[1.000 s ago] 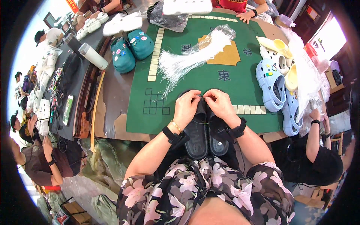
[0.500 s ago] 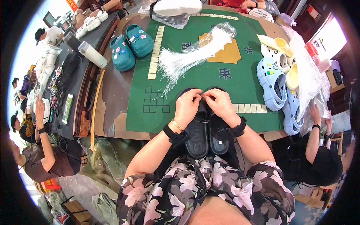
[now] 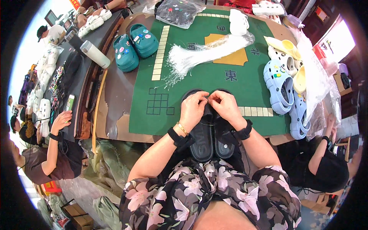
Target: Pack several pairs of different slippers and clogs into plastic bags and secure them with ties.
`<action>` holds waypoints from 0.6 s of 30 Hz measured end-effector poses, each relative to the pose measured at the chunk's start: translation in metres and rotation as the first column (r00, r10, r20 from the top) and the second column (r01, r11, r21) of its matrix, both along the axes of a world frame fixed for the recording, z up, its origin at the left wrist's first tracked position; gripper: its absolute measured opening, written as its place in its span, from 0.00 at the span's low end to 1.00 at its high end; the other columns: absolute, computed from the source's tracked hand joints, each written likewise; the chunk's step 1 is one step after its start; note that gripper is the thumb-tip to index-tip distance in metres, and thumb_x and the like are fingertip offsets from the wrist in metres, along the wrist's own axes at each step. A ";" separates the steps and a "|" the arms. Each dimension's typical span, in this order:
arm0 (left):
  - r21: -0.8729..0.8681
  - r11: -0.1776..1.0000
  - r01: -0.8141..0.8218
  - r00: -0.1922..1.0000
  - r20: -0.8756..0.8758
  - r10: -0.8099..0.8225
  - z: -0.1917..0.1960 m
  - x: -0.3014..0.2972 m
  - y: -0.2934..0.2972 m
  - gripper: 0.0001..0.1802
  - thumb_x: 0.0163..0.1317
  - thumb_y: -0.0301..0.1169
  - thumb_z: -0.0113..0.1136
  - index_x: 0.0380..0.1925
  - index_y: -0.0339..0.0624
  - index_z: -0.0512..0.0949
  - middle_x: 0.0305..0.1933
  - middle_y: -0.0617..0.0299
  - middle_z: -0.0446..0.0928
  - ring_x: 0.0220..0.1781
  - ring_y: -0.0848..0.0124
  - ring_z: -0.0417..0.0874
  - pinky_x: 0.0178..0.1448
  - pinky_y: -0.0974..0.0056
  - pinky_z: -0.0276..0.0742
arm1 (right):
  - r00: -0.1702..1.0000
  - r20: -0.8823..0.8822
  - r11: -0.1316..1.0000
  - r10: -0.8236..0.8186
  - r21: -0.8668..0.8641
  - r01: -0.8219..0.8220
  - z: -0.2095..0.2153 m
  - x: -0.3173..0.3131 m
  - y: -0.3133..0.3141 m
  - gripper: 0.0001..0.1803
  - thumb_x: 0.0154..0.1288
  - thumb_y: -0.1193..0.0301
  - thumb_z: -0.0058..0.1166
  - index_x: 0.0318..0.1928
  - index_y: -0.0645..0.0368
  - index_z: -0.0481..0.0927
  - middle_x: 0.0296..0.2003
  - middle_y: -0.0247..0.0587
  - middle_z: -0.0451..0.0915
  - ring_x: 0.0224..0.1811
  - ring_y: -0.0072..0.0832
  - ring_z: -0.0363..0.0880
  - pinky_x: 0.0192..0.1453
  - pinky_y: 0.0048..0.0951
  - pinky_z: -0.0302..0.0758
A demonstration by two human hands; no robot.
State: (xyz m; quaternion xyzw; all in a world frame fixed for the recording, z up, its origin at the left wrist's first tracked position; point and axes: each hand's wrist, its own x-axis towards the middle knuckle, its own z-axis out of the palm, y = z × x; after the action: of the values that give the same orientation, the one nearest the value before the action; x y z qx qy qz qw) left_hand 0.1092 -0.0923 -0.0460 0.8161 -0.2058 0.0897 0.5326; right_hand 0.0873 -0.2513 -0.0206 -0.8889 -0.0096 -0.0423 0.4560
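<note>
A pair of black slide sandals [image 3: 201, 143] rests at the near table edge, soles' heels toward me. Over their straps my left hand [image 3: 194, 106] and my right hand [image 3: 223, 107] meet, thumbs and forefingers pinched together. What sits between the fingertips is too small to make out. A thin pale strand crosses the slides just below. Beyond my hands, a bundle of clear-white plastic strands [image 3: 199, 57] lies across the green mat [image 3: 214, 82]. A white shoe [image 3: 238, 23] stands by the bundle's far end.
Teal clogs with charms [image 3: 126, 55] stand at the left; light blue clogs [image 3: 276, 82] and cream clogs [image 3: 287, 48] crowd the right edge beside clear plastic wrap [image 3: 316, 76]. A bagged item [image 3: 178, 13] lies at the back. Co-workers sit on both sides.
At the far side, a white shoe has left the bag and white shoes now appear further right. The strand bundle has shifted slightly right. A left co-worker's hand reached a phone. My hands barely moved.
</note>
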 end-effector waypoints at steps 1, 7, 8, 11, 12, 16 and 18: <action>0.000 1.000 -0.004 1.000 0.002 0.004 0.000 0.000 0.000 0.13 0.56 0.20 0.62 0.43 0.36 0.81 0.34 0.55 0.84 0.36 0.65 0.87 0.42 0.64 0.80 | 1.000 0.002 1.000 0.004 0.000 -0.004 0.001 0.000 0.000 0.08 0.56 0.72 0.58 0.36 0.59 0.84 0.33 0.45 0.84 0.36 0.39 0.84 0.43 0.35 0.78; 0.014 1.000 0.007 1.000 0.019 -0.007 0.001 0.000 -0.001 0.12 0.54 0.21 0.62 0.41 0.37 0.82 0.36 0.55 0.84 0.37 0.63 0.86 0.44 0.62 0.81 | 0.998 -0.007 0.996 0.059 -0.068 -0.059 -0.001 0.003 -0.005 0.08 0.54 0.70 0.59 0.34 0.61 0.84 0.31 0.47 0.84 0.37 0.40 0.84 0.43 0.37 0.78; 0.014 1.000 0.003 1.000 0.020 -0.003 0.001 0.000 -0.001 0.12 0.54 0.21 0.62 0.41 0.37 0.82 0.36 0.55 0.84 0.37 0.63 0.86 0.44 0.62 0.81 | 0.998 -0.006 0.996 0.063 -0.068 -0.063 -0.002 0.004 -0.005 0.08 0.54 0.70 0.59 0.34 0.61 0.84 0.31 0.47 0.84 0.37 0.40 0.84 0.43 0.37 0.78; 0.064 0.998 -0.002 1.000 0.022 0.000 0.001 0.000 0.000 0.12 0.54 0.21 0.63 0.40 0.38 0.82 0.35 0.55 0.84 0.37 0.61 0.86 0.44 0.60 0.81 | 0.996 0.013 0.990 0.089 -0.114 -0.087 -0.001 0.008 -0.005 0.08 0.53 0.70 0.59 0.33 0.61 0.84 0.30 0.48 0.84 0.35 0.41 0.84 0.42 0.38 0.78; 0.080 0.997 0.002 0.999 0.051 -0.006 0.001 0.000 0.001 0.12 0.54 0.21 0.63 0.40 0.39 0.82 0.35 0.55 0.84 0.37 0.61 0.86 0.44 0.60 0.80 | 0.993 -0.015 0.982 0.115 -0.146 -0.116 0.003 0.011 -0.004 0.08 0.52 0.70 0.59 0.32 0.60 0.85 0.30 0.48 0.84 0.34 0.42 0.84 0.41 0.38 0.78; 0.130 0.991 0.008 0.999 0.034 -0.013 0.000 0.002 0.002 0.12 0.54 0.22 0.63 0.40 0.39 0.82 0.33 0.56 0.84 0.37 0.60 0.85 0.44 0.59 0.80 | 0.981 -0.068 0.957 0.180 -0.218 -0.191 0.011 0.018 -0.003 0.09 0.49 0.71 0.59 0.31 0.60 0.85 0.28 0.48 0.84 0.32 0.44 0.84 0.39 0.40 0.79; 0.091 0.996 0.003 1.000 0.015 -0.005 0.000 0.001 0.001 0.11 0.54 0.22 0.63 0.39 0.39 0.81 0.34 0.55 0.83 0.37 0.59 0.85 0.44 0.58 0.80 | 0.984 -0.060 0.965 0.166 -0.194 -0.175 0.011 0.018 -0.003 0.08 0.49 0.71 0.59 0.31 0.60 0.85 0.28 0.48 0.84 0.31 0.41 0.84 0.38 0.38 0.79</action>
State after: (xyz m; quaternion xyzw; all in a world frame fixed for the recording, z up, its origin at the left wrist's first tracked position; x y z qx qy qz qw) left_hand 0.1104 -0.0909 -0.0457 0.8383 -0.2153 0.0854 0.4935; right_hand 0.1055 -0.2541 -0.0093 -0.9266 -0.0803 0.0175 0.3670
